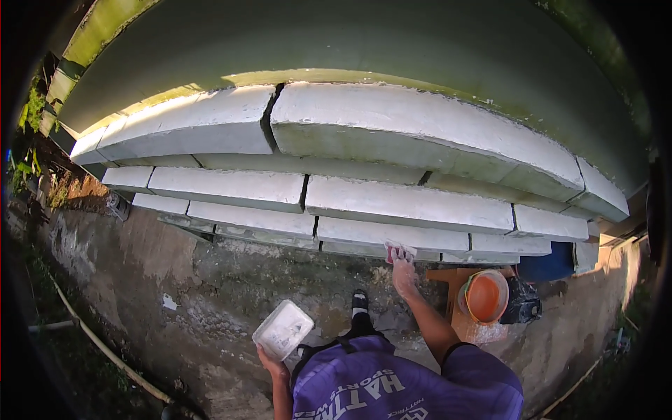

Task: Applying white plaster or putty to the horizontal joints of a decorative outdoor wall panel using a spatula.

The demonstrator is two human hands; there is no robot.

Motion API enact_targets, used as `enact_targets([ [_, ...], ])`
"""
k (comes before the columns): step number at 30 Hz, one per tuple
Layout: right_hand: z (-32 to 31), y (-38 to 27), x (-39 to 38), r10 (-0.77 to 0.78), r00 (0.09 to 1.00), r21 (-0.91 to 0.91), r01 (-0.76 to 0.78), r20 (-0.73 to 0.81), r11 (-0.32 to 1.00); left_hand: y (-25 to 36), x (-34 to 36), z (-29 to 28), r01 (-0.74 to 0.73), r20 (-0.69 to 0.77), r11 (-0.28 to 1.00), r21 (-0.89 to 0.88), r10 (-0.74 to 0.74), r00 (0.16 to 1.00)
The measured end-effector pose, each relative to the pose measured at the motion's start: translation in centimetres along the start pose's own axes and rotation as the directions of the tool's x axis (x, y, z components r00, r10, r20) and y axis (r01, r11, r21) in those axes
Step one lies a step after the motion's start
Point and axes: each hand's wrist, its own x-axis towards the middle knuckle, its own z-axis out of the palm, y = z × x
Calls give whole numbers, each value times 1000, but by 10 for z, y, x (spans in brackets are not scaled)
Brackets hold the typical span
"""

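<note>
My left hand (269,358) grips the side of a white rectangular plastic tub (283,324) with white material in it. In my right hand (402,269) is a small pink-and-white pad or tool (396,253), too small to make out exactly, against the front edge of the lowest visible row of pale white blocks (371,232). My fingers are dusted white. Above this row lie two more rows of long blocks (409,201) with dark joints between them, the upper one (420,119) against a greenish wall (350,38).
An orange bucket (485,295) sits on a brown plastic stool (467,332) at my right, beside a dark plastic bag (523,302) and a blue container (542,262). A bamboo pole (105,346) lies at left on the stained concrete ground (189,294), with plants (31,112) beyond.
</note>
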Motion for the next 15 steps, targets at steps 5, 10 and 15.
enact_targets([
  [5,-10,-7,22,-178,913,212,269,-368,940,-15,9,-16,-31,-69,999,31,33,997],
  [10,35,-14,39,-9,989,235,-25,145,972,-9,3,-6,-37,-6,999,28,38,999],
  [15,-19,-77,28,-371,926,224,377,-67,899,-9,-5,-18,-52,-68,999,10,53,996],
])
